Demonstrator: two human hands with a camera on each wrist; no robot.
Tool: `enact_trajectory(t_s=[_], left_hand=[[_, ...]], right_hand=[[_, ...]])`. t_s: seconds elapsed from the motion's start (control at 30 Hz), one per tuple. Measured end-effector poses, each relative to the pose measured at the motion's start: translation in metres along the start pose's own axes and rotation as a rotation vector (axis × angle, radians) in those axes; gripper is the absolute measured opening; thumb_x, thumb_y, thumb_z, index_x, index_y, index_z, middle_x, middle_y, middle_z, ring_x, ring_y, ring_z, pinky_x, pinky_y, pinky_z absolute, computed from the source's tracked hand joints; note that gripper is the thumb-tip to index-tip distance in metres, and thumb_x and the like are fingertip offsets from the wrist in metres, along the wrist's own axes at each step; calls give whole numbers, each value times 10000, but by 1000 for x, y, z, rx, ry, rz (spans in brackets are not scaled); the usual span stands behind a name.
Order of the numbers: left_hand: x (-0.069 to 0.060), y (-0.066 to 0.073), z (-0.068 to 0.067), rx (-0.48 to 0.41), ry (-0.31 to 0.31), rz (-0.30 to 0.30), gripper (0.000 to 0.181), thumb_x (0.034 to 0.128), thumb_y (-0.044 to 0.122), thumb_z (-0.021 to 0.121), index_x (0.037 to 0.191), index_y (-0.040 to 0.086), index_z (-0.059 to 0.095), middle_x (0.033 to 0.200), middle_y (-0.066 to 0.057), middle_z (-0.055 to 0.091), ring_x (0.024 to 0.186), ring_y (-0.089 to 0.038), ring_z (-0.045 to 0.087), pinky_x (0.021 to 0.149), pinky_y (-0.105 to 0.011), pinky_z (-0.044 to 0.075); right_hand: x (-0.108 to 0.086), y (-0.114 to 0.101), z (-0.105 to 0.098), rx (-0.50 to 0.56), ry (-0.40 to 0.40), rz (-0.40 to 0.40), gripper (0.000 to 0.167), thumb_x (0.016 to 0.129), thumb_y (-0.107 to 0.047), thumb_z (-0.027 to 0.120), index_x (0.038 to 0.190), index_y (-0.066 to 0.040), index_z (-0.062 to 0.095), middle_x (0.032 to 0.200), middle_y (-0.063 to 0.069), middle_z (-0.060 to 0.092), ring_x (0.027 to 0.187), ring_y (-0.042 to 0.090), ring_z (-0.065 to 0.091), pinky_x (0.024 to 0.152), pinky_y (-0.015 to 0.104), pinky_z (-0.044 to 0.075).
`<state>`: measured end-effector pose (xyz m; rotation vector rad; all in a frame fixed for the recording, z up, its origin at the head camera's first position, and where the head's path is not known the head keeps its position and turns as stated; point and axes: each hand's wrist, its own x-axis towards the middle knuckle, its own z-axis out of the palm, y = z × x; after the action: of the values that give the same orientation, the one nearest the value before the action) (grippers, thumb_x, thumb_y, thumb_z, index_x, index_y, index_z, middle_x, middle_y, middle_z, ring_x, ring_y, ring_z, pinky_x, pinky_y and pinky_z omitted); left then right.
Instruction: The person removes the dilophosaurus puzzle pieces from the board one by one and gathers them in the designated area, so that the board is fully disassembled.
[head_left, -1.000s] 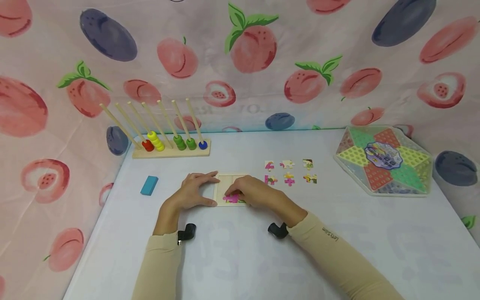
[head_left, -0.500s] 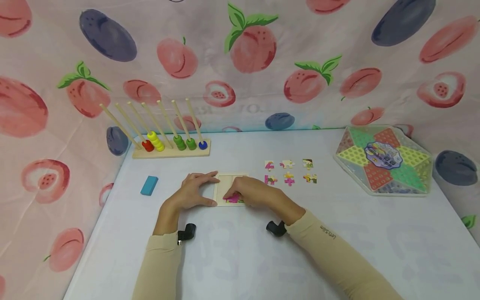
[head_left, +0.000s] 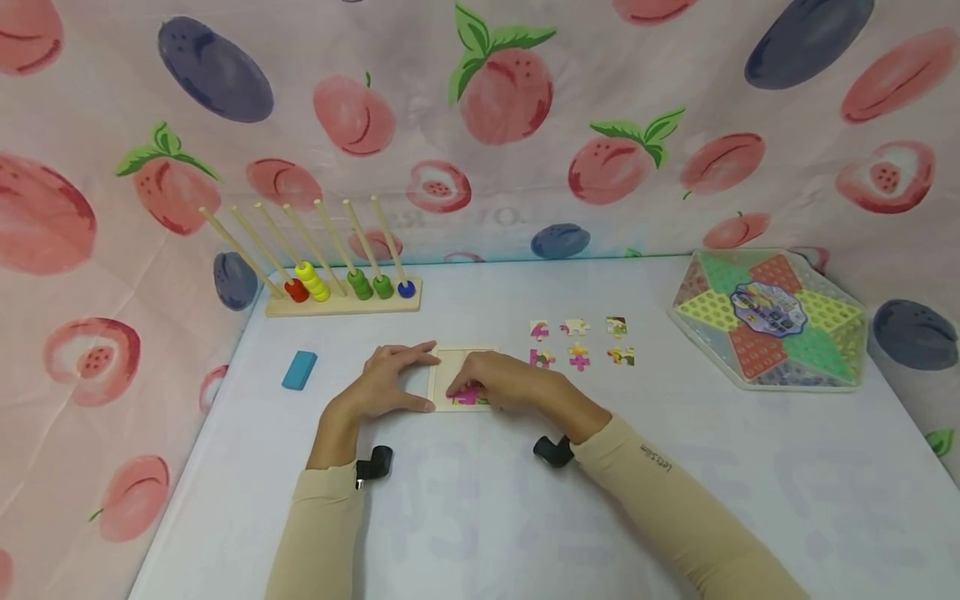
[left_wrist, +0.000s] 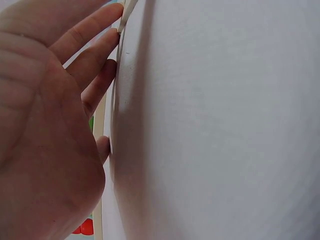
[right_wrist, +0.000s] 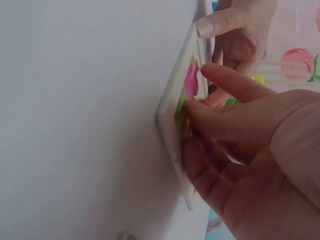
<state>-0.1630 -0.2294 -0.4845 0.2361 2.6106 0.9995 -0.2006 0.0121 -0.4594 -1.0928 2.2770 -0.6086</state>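
My left hand spreads thumb and fingers against the left side of a shallow wooden puzzle tray; the left wrist view shows its fingertips at the edge. Over the tray's right part is my right hand, its index finger and thumb on a pink-and-green jigsaw puzzle piece near the front edge. How many pieces lie joined there is hidden by the fingers. Several loose jigsaw pieces lie in two rows on the table, right of the tray.
A wooden bead counting rack with upright pegs stands at the back left. In front of it lies a blue block. To the right is a hexagonal Chinese checkers box. A fruit-patterned cloth hangs behind the white table.
My right hand's fingers have shifted slightly on the pink piece, and the wrist has moved a little to the left. My left hand and the loose pieces stay in place.
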Motion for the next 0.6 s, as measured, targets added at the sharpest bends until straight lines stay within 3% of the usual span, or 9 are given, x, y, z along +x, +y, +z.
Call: enact_trajectory(t_s=[0.27, 0.6], left_hand=[[0, 0, 0, -5, -2, -6, 712, 746, 309, 917, 1395, 283, 627, 1635, 87, 414, 1496, -313, 271, 1209, -713, 186], [-1, 1, 0, -14, -6, -13, 709, 755, 307, 910, 1402, 280, 621, 1637, 64, 407, 1499, -329, 260, 1200, -716, 203]], right_hand=[[1, 7, -1, 27, -9, -46, 402, 967, 66, 603, 1244, -186, 749, 1268, 24, 685, 1271, 185, 589, 1189, 379, 439], [3, 9, 1, 40, -23, -10, 444, 967, 80, 573, 1276, -196, 732, 1307, 14, 693, 1244, 165, 582, 1163, 369, 459]])
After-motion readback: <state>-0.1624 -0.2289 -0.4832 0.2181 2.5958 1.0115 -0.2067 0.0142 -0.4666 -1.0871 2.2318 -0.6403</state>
